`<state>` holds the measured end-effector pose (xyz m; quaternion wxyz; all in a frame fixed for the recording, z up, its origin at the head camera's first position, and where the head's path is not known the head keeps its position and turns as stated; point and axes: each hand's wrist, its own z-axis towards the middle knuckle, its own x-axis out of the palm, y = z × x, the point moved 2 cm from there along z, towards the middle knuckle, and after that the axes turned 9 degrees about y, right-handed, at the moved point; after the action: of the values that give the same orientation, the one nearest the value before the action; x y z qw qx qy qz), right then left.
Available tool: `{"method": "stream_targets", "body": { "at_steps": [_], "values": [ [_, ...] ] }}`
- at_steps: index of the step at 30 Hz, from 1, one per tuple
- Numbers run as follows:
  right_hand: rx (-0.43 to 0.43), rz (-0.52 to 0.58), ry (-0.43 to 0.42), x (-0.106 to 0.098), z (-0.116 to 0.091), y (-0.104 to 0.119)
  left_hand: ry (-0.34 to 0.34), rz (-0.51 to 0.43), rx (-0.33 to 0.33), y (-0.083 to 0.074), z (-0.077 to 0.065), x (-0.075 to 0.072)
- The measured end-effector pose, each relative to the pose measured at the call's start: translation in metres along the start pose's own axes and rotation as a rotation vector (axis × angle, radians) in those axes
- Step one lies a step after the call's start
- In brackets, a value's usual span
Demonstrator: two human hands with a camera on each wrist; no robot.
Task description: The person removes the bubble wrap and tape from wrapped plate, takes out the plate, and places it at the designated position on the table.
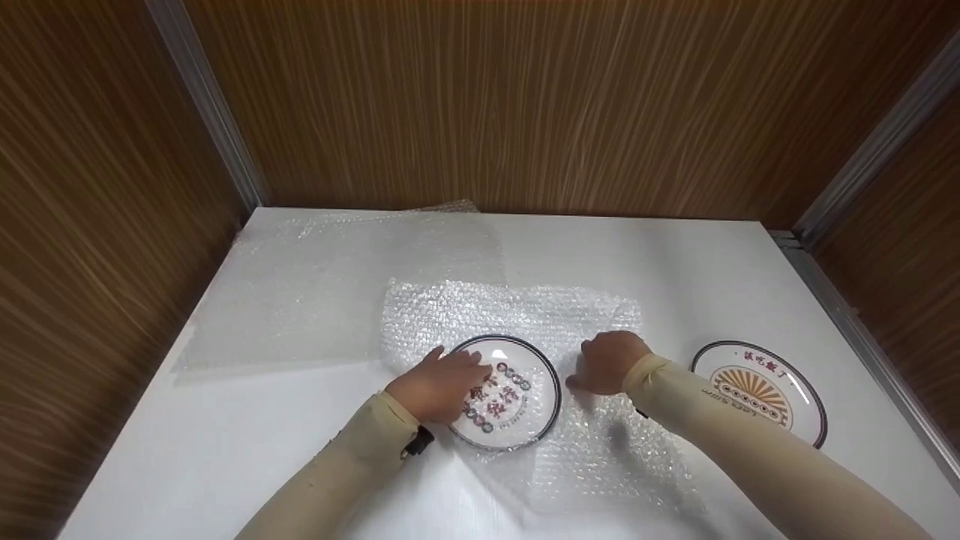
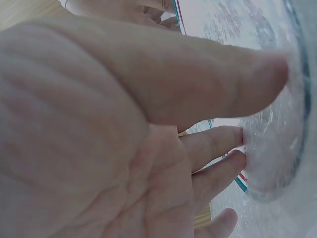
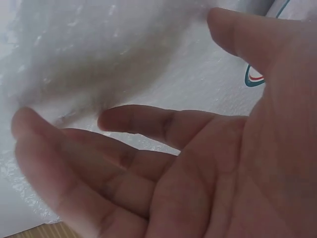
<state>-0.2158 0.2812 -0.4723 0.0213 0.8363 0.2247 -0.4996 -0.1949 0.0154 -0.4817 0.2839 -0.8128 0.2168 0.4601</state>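
Observation:
A round white plate (image 1: 536, 420) with a dark double rim and red lettering lies on a sheet of bubble wrap (image 1: 600, 465). Shiny wrap seems to cover part of its face. My left hand (image 1: 437, 386) rests on the plate's left side, fingers spread. In the left wrist view, thumb and fingertips touch the wrap-covered plate (image 2: 237, 20). To the right of the plate, my right hand (image 1: 611, 362) is over the bubble wrap. Its thumb stands apart from loosely bent fingers in the right wrist view, and nothing is pinched between them; bubble wrap (image 3: 59, 39) lies beyond the fingertips.
Another white plate (image 1: 806, 401) with an orange sunburst print lies to the right, partly behind my right forearm. A larger clear wrap sheet (image 1: 300, 300) is spread at the back left. Wood-grain panels (image 1: 487, 105) enclose the white table (image 1: 225, 465) at the back and sides.

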Motion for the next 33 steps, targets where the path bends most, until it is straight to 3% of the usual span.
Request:
{"method": "stream_targets", "body": {
  "at_steps": [4, 10, 18, 24, 33],
  "values": [
    [-0.024, -0.02, -0.008, 0.002, -0.003, 0.0, -0.009, -0.018, -0.032, -0.001, -0.001, 0.005],
    [-0.029, 0.077, 0.058, -0.007, -0.006, -0.012, -0.021, -0.043, -0.043, 0.002, 0.003, 0.007],
    [-0.083, 0.249, 0.079, -0.017, 0.0, -0.019, -0.025, -0.051, -0.02, 0.004, 0.005, 0.005],
    [-0.12, 0.255, 0.174, -0.009, 0.011, -0.008, -0.03, -0.013, -0.008, 0.005, 0.006, 0.009],
    [-0.101, 0.256, 0.188, -0.005, 0.019, -0.003, -0.039, -0.006, 0.002, 0.007, 0.007, 0.006]
  ]
}}
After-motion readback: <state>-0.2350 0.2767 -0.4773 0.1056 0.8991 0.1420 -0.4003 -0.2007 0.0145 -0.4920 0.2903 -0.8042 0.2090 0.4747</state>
